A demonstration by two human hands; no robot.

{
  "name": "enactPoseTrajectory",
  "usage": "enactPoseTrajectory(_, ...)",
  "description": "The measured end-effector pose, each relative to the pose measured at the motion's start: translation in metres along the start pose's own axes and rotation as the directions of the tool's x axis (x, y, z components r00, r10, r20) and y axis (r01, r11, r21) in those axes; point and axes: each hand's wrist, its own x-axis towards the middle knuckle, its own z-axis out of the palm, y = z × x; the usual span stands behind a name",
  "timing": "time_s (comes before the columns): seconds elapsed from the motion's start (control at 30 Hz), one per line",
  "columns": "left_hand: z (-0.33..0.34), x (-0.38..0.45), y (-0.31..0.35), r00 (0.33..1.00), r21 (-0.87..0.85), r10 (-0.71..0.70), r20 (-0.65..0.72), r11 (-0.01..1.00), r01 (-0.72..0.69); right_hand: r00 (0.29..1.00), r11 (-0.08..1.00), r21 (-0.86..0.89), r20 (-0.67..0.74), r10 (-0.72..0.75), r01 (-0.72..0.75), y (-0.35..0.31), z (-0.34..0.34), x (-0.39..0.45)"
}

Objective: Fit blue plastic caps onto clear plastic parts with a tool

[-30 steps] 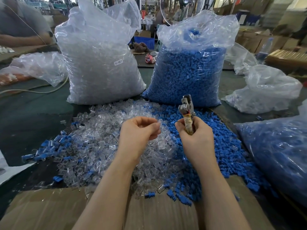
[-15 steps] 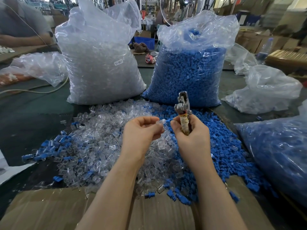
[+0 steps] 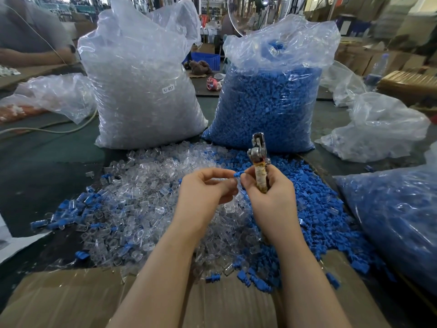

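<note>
Both hands work above the loose heap [image 3: 151,209] of clear parts and blue caps, which serves as the landmark here. The left hand [image 3: 203,192] is curled, pinching what appears to be a clear part [image 3: 218,181] between thumb and fingers; the part is largely hidden, so its seating cannot be confirmed. The right hand [image 3: 267,195] grips the tool [image 3: 259,162] upright by its wrapped handle, metal head pointing up and away from the heap, while its thumb and forefinger also pinch a blue cap [image 3: 238,174] that meets the left hand's fingertips. The cap appears to be at the point of insertion, not yet pressed; the tool head is clear of it. A few finished-looking pieces, clear with blue, lie at the heap's left edge, but they are few. Behind the heap stand a clear bag [image 3: 142,91] and a blue bag [image 3: 269,102], both nearly full. In my judgement the job is at an early stage, with the bulk outstanding.
</note>
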Motion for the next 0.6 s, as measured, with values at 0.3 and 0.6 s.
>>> enactPoseTrajectory(0.3,-0.0042,0.0003,0.0064,0.987,-0.310,-0.144,0.077,0.937,0.161,1.000,1.000,0.000,-0.006,0.007,-0.007,-0.0010,0.0016,0.0002)
enactPoseTrajectory(0.6,-0.0023,-0.0005,0.0062,0.993,-0.301,-0.120,0.009,0.946,0.117,0.999,0.999,-0.043,-0.046,-0.028,0.026,0.0001,0.0028,-0.0002)
